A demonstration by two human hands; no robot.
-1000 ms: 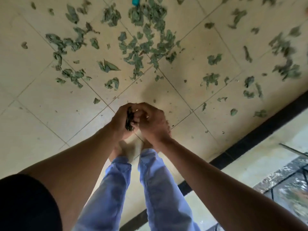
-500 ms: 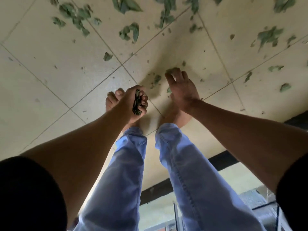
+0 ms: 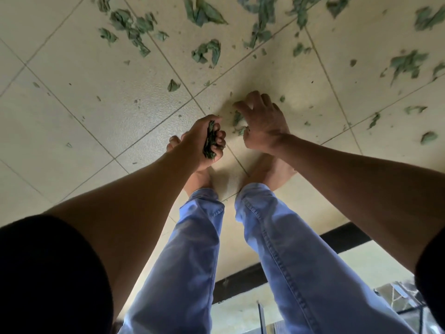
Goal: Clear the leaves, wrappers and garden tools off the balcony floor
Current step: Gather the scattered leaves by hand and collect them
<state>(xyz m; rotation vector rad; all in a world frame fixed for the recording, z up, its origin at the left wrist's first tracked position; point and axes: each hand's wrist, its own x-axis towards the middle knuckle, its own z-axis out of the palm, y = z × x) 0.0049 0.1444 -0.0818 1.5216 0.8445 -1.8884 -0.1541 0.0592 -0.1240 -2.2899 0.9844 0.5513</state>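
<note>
Left hand [image 3: 204,141] clenched round a dark wad of gathered leaves [image 3: 210,143] at frame centre, right hand [image 3: 261,121] spread, fingers down on small torn green leaf scraps [image 3: 237,116] on the cream tiled floor [image 3: 101,97]. Rake those bits together before pinching (they look light, likely to scatter), and keep the full fist squeezed. More green leaf litter [image 3: 207,53] waits along the top.

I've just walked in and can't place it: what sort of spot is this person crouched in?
Probably an outdoor balcony or terrace. The floor is pale square tiles strewn with torn green leaves, and a dark border strip edges it. The left hand holds a bunch of leaves.
</note>
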